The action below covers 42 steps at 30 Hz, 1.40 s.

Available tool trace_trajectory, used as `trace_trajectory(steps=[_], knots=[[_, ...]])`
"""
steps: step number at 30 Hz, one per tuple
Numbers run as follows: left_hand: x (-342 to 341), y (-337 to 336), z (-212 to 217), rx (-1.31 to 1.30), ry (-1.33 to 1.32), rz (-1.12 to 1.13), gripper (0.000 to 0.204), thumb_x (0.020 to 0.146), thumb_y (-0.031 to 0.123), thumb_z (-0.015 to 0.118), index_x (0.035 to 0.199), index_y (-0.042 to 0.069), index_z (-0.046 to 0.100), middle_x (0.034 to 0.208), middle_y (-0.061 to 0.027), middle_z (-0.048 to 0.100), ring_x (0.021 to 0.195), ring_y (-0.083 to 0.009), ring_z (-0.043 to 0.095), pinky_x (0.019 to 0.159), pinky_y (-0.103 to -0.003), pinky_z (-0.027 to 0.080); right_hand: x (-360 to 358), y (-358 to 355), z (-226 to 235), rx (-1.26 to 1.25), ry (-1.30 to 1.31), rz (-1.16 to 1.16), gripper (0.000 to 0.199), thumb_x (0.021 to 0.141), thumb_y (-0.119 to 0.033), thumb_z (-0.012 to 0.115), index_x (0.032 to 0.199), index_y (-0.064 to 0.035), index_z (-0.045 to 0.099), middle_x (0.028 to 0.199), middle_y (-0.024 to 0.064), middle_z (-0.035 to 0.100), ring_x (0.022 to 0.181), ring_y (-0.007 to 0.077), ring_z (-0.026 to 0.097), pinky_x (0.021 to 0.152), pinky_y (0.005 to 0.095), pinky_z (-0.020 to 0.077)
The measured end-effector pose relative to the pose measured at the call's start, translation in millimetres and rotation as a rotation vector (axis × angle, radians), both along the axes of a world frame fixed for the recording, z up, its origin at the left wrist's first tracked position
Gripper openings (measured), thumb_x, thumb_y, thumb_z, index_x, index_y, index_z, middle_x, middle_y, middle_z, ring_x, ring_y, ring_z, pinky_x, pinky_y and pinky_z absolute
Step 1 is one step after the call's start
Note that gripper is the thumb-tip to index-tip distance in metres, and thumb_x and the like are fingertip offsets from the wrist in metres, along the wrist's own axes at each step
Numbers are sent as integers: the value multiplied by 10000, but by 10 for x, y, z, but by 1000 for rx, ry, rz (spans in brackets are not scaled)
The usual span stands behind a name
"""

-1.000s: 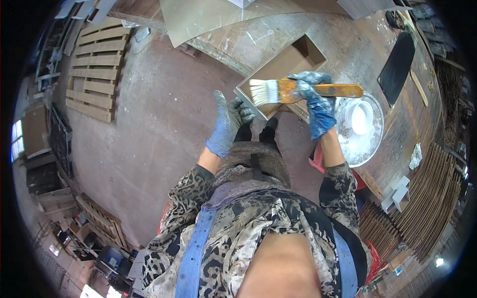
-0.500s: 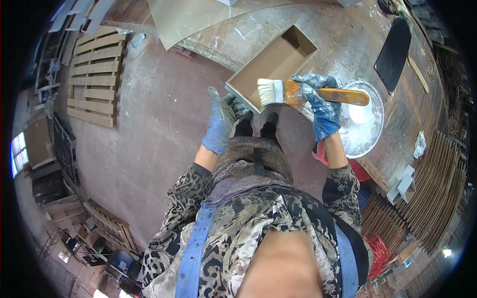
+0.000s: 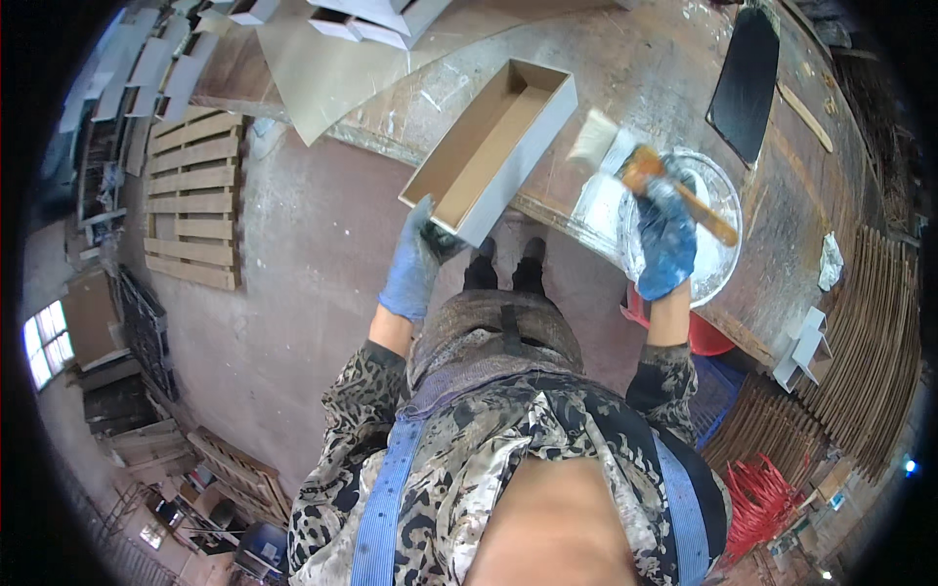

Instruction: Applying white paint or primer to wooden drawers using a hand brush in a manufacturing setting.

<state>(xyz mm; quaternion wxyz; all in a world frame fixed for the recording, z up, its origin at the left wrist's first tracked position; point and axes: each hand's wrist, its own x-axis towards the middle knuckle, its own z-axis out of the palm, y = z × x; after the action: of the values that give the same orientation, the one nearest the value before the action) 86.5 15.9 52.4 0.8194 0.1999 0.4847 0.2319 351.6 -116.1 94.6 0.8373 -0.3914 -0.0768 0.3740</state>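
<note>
My left hand (image 3: 412,262), in a stained blue glove, grips the near end of a long open box (image 3: 535,146), brown inside and pale outside. The box slants away over the table's edge, its hollow side up. In my right hand (image 3: 666,244), also gloved in blue and smeared with white, is a wide paintbrush (image 3: 641,168) with a wooden handle. Its pale bristles point up and left, apart from the box. Motion blurs the brush and that hand slightly. Beneath them stands a clear round tub (image 3: 728,262) with white paste-like stuff in it.
The worktable (image 3: 576,93) carries a large brown sheet (image 3: 322,73), pale boxes (image 3: 376,20), a black flat piece (image 3: 747,83) and a wooden stick (image 3: 806,117). Left on the floor lies a slatted pallet (image 3: 193,200). Stacked thin strips (image 3: 865,361) and red strapping (image 3: 767,513) are at the right.
The brush has swung away from the box and turned up, over the tub. My left hand has closed round the box's near end, and the box has turned, showing its pale outer side.
</note>
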Motion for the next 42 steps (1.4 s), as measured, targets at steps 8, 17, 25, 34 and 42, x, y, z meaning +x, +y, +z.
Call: trace_trajectory(steps=[8, 17, 25, 34, 42], knots=[[26, -154, 59, -197, -300, 36, 518, 843, 481, 432, 1165, 79, 484, 1114, -91, 566, 986, -239, 568, 816, -385, 491, -742, 252, 317, -2, -133, 560, 273, 689, -1, 695, 908, -72, 548, 928, 57, 596, 994, 215, 545, 908, 374, 433], [-19, -427, 267, -295, -158, 153, 503, 787, 498, 512, 1143, 144, 527, 1056, -38, 601, 897, -207, 610, 667, -359, 539, 693, 659, 382, 5, -452, -65, 267, 696, 39, 650, 939, -39, 570, 961, 83, 598, 974, 215, 555, 909, 359, 432], [155, -429, 204, -288, -261, 233, 542, 793, 523, 487, 1169, 133, 504, 1122, -62, 565, 953, -206, 582, 693, -366, 525, -288, 156, 402, -49, -314, 431, 237, 697, 6, 686, 880, -67, 555, 908, 58, 602, 985, 210, 557, 838, 350, 483], [-263, -474, -232, -254, -195, 120, 555, 776, 545, 452, 1133, 125, 518, 1081, -48, 579, 938, -206, 586, 719, -374, 518, 839, 231, 657, 130, -559, -130, 232, 727, 32, 614, 929, -65, 556, 961, 74, 569, 994, 222, 545, 908, 354, 430], [-764, -661, -857, -168, -288, 86, 586, 771, 533, 463, 1165, 99, 480, 1094, -110, 558, 927, -257, 569, 734, -364, 499, 615, 66, 1122, -71, -211, 426, 424, 717, -140, 645, 1090, -12, 489, 1002, 92, 561, 952, 238, 571, 877, 329, 444]])
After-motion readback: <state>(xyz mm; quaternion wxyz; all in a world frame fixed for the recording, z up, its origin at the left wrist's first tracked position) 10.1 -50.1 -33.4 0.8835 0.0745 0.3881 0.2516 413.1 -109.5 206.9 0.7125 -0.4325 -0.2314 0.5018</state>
